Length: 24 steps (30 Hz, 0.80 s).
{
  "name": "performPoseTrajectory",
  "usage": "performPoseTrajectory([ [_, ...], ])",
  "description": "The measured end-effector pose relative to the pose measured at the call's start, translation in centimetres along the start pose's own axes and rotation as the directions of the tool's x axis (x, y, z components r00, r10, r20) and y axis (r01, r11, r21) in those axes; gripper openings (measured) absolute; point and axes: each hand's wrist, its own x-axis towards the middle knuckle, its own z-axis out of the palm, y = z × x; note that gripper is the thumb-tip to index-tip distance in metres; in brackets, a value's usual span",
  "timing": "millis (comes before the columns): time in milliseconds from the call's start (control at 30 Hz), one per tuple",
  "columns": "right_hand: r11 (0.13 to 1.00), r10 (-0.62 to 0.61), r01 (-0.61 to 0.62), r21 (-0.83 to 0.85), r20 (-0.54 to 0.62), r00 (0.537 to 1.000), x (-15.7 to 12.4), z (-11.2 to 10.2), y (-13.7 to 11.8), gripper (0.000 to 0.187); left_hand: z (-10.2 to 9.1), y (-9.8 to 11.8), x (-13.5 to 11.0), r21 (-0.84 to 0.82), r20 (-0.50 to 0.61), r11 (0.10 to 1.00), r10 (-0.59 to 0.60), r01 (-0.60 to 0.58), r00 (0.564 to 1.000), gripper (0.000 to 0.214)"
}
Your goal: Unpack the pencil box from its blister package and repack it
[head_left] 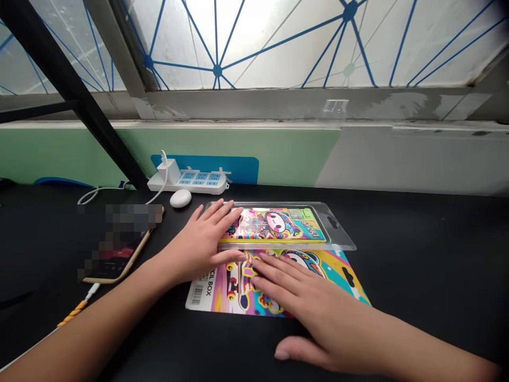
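Note:
A colourful pencil box point(278, 225) lies inside a clear plastic blister pack point(338, 233) on the black table point(429, 254). In front of it lies a flat printed card insert point(222, 292) marked "CIL BOX" with a barcode. My left hand point(201, 244) rests with fingers spread on the left end of the blister pack, thumb along its front edge. My right hand point(306, 302) lies flat, fingers stretched out, pressing on the card insert. Neither hand grips anything.
A white power strip point(194, 180) with a plugged charger point(169, 171) stands at the back by the wall. A white oval case point(180, 198) lies beside it. A phone point(119, 254) with a cable point(75, 313) lies at the left. Windows run above.

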Motion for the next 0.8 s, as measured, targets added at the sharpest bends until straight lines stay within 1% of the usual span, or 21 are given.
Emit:
performPoseTrajectory([
  [67,0.994,0.080,-0.084,0.073,0.047,0.996,0.0,-0.2,0.3,0.090,-0.1,-0.4,0.0,0.034,0.002,0.999,0.000,0.000,1.000,0.079],
  [200,0.985,0.106,-0.118,0.124,0.097,0.990,-0.4,-0.7,0.5,0.098,-0.5,-1.4,0.1,0.025,0.000,0.999,-0.028,0.028,1.000,0.075],
  [367,0.983,0.145,-0.161,0.093,0.156,0.977,-0.8,-1.9,-0.9,0.095,-1.2,-2.5,0.2,-0.024,0.040,0.997,-0.075,0.076,0.996,0.077],
  [467,0.987,0.141,-0.151,0.050,0.163,0.976,-1.4,-2.6,-1.7,0.084,-1.4,-2.5,0.3,0.001,0.056,0.996,-0.094,0.094,0.994,0.076],
  [533,0.990,0.132,-0.136,0.042,0.091,0.987,-1.6,-2.5,-1.6,0.066,-1.3,-2.3,0.2,0.021,0.052,0.995,-0.098,0.097,0.994,0.075],
  [600,0.990,0.139,-0.138,0.025,-0.030,0.990,-1.7,-1.9,-1.0,0.047,-1.2,-2.1,0.1,0.056,0.037,0.994,-0.093,0.091,0.995,0.074],
  [633,0.987,0.159,-0.160,0.002,-0.093,0.983,-1.6,-1.5,-0.6,0.041,-1.2,-2.0,0.0,0.083,0.029,0.993,-0.089,0.087,0.996,0.074],
  [667,0.980,0.188,-0.195,-0.029,-0.148,0.971,-1.5,-1.1,-0.1,0.038,-1.1,-1.9,-0.1,0.114,0.019,0.990,-0.085,0.082,0.996,0.074],
  [733,0.954,0.257,-0.285,-0.095,-0.237,0.937,-1.1,-0.3,0.7,0.039,-1.0,-1.6,-0.2,0.171,-0.004,0.983,-0.065,0.065,0.998,0.075],
  [800,0.921,0.311,-0.363,-0.142,-0.294,0.904,-0.8,0.4,1.2,0.037,-0.8,-1.2,-0.3,0.210,-0.034,0.977,-0.033,0.039,0.999,0.074],
])
